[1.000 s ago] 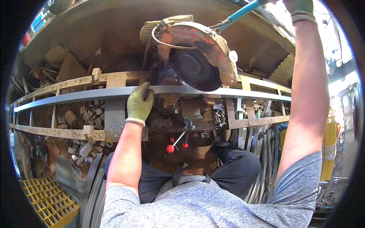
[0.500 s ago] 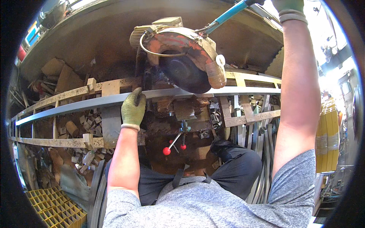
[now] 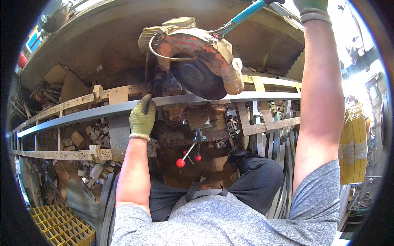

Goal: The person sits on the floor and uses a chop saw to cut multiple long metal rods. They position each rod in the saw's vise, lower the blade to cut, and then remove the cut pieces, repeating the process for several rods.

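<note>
My left hand [image 3: 142, 118], in a green work glove, is closed on a long silvery metal bar [image 3: 82, 118] left of a cut-off saw. The bar runs left to right across the bench. The saw's dark round blade [image 3: 195, 77] has its lower edge at the bar, so I cannot tell whether it touches. A worn orange-red guard [image 3: 186, 41] covers the blade from above, and a blue lever arm [image 3: 245, 17] rises from it to the upper right. My gloved right hand [image 3: 312, 5] is raised near the lever's black end. The top edge cuts off its fingers.
A clamp handle with red knobs [image 3: 180, 162] sticks out below the saw. Wooden frames [image 3: 57, 154] flank it, with cut offcuts [image 3: 96, 135] among them. Long metal bars [image 3: 276, 160] lie at right. A yellow grid [image 3: 61, 225] is at lower left, and wrapped yellow pieces [image 3: 353, 147] stand at right.
The saw head and both my hands appear almost unmoved, with only a tiny shift of the whole view. My left hand stays on the metal bar.
</note>
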`<act>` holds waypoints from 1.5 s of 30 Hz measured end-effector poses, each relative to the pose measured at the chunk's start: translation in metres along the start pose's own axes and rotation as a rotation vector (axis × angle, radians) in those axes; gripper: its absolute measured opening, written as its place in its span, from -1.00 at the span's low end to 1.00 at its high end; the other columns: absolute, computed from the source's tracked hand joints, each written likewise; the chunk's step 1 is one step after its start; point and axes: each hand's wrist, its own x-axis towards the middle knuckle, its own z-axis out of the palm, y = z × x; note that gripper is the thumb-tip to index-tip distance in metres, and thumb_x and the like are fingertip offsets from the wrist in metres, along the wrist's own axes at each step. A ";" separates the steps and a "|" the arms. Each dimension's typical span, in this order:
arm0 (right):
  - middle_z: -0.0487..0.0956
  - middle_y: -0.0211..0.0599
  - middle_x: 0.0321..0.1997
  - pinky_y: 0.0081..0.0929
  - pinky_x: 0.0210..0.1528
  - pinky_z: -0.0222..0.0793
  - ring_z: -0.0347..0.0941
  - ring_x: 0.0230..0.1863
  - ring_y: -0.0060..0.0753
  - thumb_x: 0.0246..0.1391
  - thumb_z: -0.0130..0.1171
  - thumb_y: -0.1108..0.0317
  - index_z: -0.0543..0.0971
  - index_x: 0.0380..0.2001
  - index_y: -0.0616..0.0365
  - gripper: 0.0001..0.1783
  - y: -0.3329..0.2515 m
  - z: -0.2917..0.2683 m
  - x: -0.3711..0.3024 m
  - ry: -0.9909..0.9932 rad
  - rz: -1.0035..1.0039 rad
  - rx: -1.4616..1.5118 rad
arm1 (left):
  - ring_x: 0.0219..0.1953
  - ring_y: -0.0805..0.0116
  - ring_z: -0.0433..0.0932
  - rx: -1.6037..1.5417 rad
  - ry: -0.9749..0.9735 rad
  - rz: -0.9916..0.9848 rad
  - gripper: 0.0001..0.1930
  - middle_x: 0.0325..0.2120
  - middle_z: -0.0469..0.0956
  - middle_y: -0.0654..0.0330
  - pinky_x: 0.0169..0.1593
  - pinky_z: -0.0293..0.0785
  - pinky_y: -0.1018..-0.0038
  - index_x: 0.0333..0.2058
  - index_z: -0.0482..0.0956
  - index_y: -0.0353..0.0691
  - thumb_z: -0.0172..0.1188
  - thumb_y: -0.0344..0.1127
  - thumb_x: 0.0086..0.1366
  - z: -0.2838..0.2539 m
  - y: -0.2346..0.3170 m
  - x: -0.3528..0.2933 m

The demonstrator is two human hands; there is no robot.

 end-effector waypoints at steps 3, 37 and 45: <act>0.55 -0.39 -0.41 -0.23 -0.30 0.55 0.54 -0.42 -0.25 0.61 0.20 0.27 0.64 -0.20 0.05 -0.80 0.006 -0.005 0.004 -0.022 -0.089 0.047 | 0.22 -0.08 0.87 0.000 -0.011 -0.014 -0.62 0.14 0.88 -0.11 0.33 0.74 0.14 0.29 0.85 -0.15 0.42 -0.15 0.65 -0.002 0.002 0.000; 0.65 -0.32 -0.28 -0.17 -0.04 0.63 0.63 -0.22 -0.13 0.18 0.51 0.12 0.71 -0.08 0.07 -0.65 -0.027 -0.050 -0.051 0.010 -0.583 -1.807 | 0.24 -0.09 0.86 0.077 -0.004 0.008 -0.62 0.16 0.88 -0.10 0.33 0.74 0.12 0.29 0.85 -0.16 0.42 -0.14 0.64 -0.004 0.007 0.000; 0.67 -0.26 -0.23 -0.12 0.09 0.67 0.66 -0.13 -0.04 -0.09 0.64 0.05 0.72 -0.05 0.08 -0.44 -0.029 -0.050 -0.061 0.108 -0.891 -1.918 | 0.25 -0.07 0.86 0.070 -0.017 -0.004 -0.61 0.18 0.87 -0.09 0.35 0.73 0.14 0.30 0.85 -0.15 0.41 -0.12 0.66 -0.003 0.005 -0.001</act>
